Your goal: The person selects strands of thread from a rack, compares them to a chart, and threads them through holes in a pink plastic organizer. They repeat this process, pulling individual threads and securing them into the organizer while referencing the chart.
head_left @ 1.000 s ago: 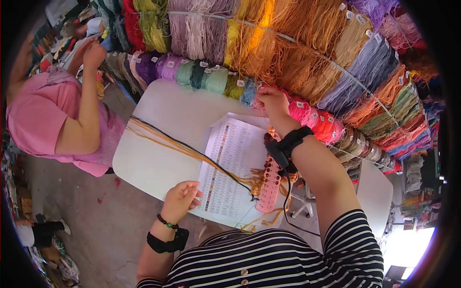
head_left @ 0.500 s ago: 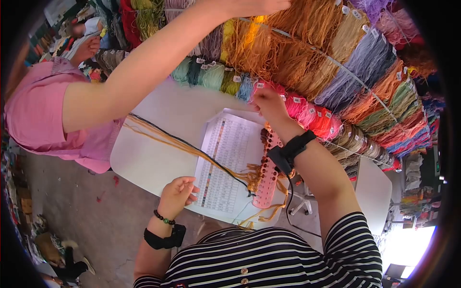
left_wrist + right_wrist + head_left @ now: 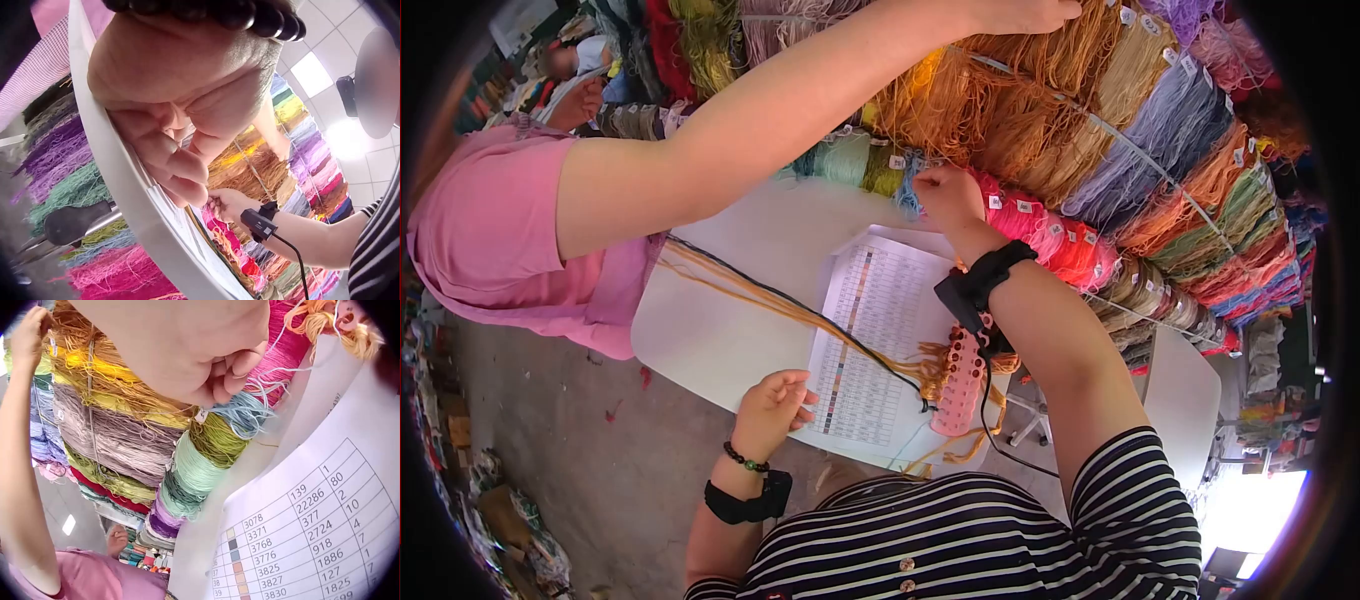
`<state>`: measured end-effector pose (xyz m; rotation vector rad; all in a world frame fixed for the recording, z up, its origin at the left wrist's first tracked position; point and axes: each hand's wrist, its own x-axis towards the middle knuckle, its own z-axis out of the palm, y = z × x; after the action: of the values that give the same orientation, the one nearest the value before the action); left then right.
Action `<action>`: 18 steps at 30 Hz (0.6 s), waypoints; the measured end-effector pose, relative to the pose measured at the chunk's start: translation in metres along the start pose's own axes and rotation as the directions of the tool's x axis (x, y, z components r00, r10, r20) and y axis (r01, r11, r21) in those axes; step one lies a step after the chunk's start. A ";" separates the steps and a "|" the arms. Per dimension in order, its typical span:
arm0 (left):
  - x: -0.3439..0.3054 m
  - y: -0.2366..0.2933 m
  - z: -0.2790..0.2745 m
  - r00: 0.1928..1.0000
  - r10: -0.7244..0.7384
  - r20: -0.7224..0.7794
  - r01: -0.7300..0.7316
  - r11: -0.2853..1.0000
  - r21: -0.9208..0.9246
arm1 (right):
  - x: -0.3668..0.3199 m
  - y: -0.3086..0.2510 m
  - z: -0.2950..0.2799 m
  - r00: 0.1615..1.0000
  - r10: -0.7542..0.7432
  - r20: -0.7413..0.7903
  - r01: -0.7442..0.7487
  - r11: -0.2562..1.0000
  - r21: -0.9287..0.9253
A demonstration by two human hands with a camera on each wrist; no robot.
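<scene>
My right hand (image 3: 950, 200) is at the lower row of thread hanks, its fingers curled at the light blue thread (image 3: 242, 415). In the right wrist view, loose blue strands fan out just under those fingertips, beside the pink thread (image 3: 287, 347). My left hand (image 3: 772, 410) hovers at the near edge of the white table (image 3: 710, 365), fingers loosely bent and holding nothing. Between the hands lies a printed colour chart (image 3: 865, 400) with numbered rows. A pink perforated thread holder (image 3: 960, 395) with golden-orange skeins rests along its right side.
Another person in a pink top (image 3: 490, 220) stands at the left, an arm (image 3: 790, 95) stretched across to the upper hanks. Brown and orange thread (image 3: 1010, 110) hangs behind the table. A long black-and-tan bundle of strands (image 3: 750, 285) crosses the table. A black cable (image 3: 1010, 462) trails from my right wrist.
The other person's arm has swung across the view to the upper hanks and further right. My right hand has shifted slightly left and up along the lower row. My left hand has barely moved.
</scene>
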<state>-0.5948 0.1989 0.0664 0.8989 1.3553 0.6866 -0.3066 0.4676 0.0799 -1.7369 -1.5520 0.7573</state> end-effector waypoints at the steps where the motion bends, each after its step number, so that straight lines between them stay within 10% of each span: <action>1: 0.000 0.000 0.000 1.000 0.001 0.000 -0.001 1.000 0.004 | 0.001 0.000 0.002 1.000 0.001 -0.014 -0.001 1.000 -0.014; 9: -0.001 0.002 0.000 1.000 0.001 0.001 -0.001 1.000 0.021 | 0.009 -0.003 0.008 0.998 -0.062 -0.022 0.057 0.983 -0.176; 18: -0.002 0.002 0.003 0.999 0.028 -0.020 -0.027 0.998 0.049 | -0.020 -0.014 -0.017 0.995 0.100 0.008 -0.097 0.942 0.320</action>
<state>-0.5916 0.1975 0.0696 0.9530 1.3847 0.6882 -0.3039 0.4463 0.1005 -1.5796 -1.2613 0.9918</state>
